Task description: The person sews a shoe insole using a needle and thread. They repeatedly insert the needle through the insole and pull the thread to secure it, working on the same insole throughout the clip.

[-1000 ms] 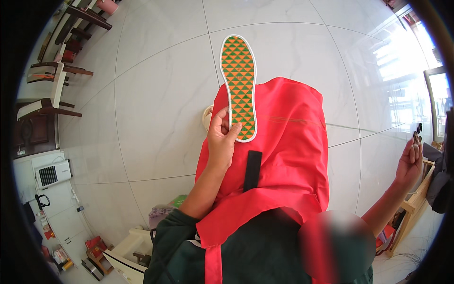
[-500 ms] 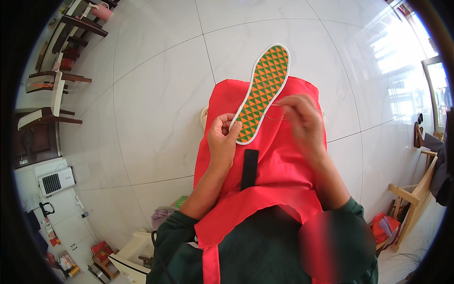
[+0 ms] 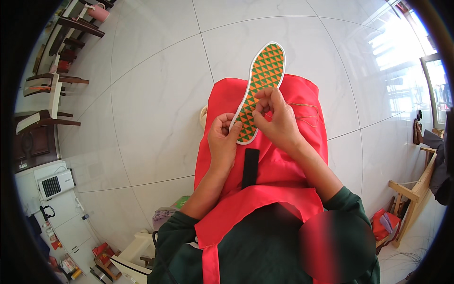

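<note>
Over the red apron (image 3: 222, 92) covering the person's lap, the left hand (image 3: 223, 135) holds an insole (image 3: 267, 71) near its lower end. Its thumb lies on the patterned face and pinches the edge against the bent fingers. The insole slants, its upper end leaning right and reaching past the apron's far edge, with the floor (image 3: 161, 71) beyond; green and orange triangles fill its face inside a white rim.

The right hand (image 3: 279, 118) is at the insole's right side, around the middle, covering part of the pattern. Its thumb and forefinger bend toward each other; whether they pinch anything cannot be told. To the right of this hand, a thin thread (image 3: 308, 105) loops over the apron.

Nearer the body, a black strip (image 3: 250, 168) lies on the apron. Both dark green sleeves (image 3: 345, 203) end around the forearms. Chairs (image 3: 41, 124) stand well apart at the left, a wooden frame (image 3: 416, 194) at the right.
</note>
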A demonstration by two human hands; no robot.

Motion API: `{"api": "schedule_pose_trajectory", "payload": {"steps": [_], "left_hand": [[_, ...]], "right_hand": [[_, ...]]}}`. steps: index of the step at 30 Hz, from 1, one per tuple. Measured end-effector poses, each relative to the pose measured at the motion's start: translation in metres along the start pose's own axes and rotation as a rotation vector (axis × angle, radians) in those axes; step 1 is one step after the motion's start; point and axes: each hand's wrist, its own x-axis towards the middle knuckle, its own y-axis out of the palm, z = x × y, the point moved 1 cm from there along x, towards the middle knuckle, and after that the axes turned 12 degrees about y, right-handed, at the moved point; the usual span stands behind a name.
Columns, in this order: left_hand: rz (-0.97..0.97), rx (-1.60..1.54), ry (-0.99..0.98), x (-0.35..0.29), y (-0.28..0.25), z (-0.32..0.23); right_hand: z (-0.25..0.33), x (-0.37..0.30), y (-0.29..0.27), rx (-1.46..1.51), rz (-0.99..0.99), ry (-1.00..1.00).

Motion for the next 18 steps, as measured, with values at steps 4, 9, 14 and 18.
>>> {"api": "schedule_pose_trajectory", "payload": {"steps": [4, 9, 14, 18], "left_hand": [[0.005, -0.007, 0.015, 0.0000, -0.0007, 0.0001], [0.006, -0.017, 0.025, 0.0004, -0.0012, 0.0008], [0.001, -0.011, 0.018, 0.0013, -0.0009, 0.0006], [-0.001, -0.004, 0.012, 0.0014, 0.0000, -0.0015]], "right_hand": [[-0.0001, 0.0010, 0.0016, -0.022, -0.009, -0.021], [0.0003, 0.0022, 0.0021, -0.056, -0.015, -0.023], [-0.0004, 0.0038, 0.0036, -0.068, -0.021, -0.004], [-0.0003, 0.0047, 0.0040, -0.086, -0.024, -0.009]]}}
